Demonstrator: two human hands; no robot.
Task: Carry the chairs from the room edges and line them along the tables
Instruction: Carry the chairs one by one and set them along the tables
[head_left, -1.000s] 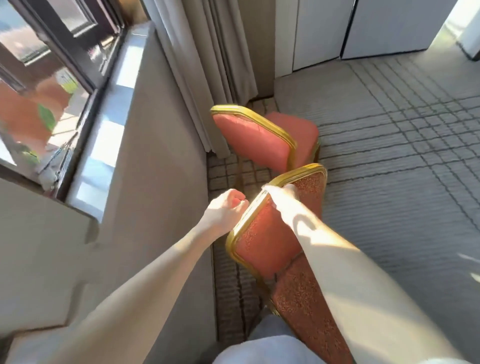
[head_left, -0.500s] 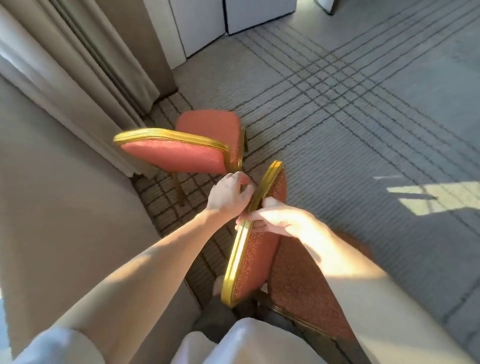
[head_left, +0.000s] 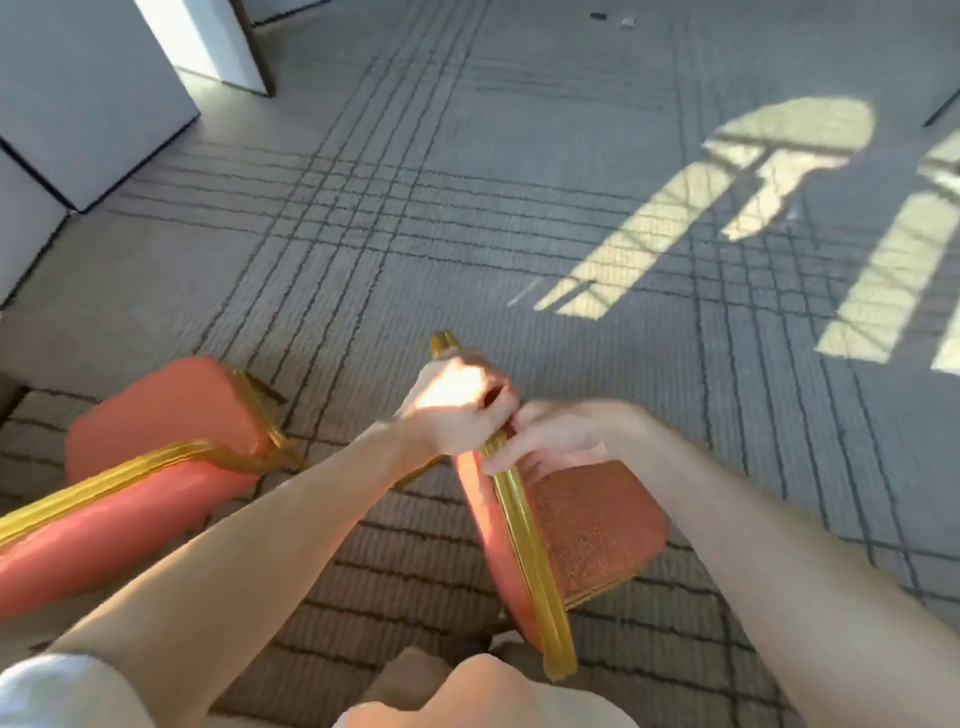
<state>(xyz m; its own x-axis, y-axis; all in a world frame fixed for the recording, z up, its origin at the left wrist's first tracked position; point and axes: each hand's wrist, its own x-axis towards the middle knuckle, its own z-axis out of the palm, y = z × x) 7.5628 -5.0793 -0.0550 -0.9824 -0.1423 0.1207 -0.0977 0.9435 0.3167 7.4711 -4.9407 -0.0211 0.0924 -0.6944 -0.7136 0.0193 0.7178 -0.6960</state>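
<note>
Head-worn camera view, looking down at a grey carpet (head_left: 467, 208) crossed by dark grid lines.

At the carpet's far left edge stand white panels (head_left: 88, 104), with a dark seam between them. By the near left edge is the left chair (head_left: 156, 415), with salmon-red padding in a gold frame. Its backrest is toward the camera and its seat lies beyond. No hand touches it. A white sleeve (head_left: 62, 691) shows in the near left corner, and a bare forearm reaches from it toward the middle.

Right of that chair and apart from it, near the middle of the carpet's near edge, is the centre chair (head_left: 587, 530), in the same red and gold. It is seen from above, with its backrest almost edge-on and tilted and its textured seat to the right of the backrest. Its legs are hidden, so it is unclear whether it rests on the carpet.

The left hand (head_left: 457, 410), brightly sunlit, is wrapped round the chair's gold top rail (head_left: 524, 530) near the rail's far end. The right hand (head_left: 561, 436) sits just beside it, fingers curled over the same rail from the seat side. Both hands are gripping the rail.

Toward the far right corner, sunlight patches (head_left: 675, 223) broken by shadow lie on the carpet. Small specks (head_left: 600, 15) lie at its far edge.
</note>
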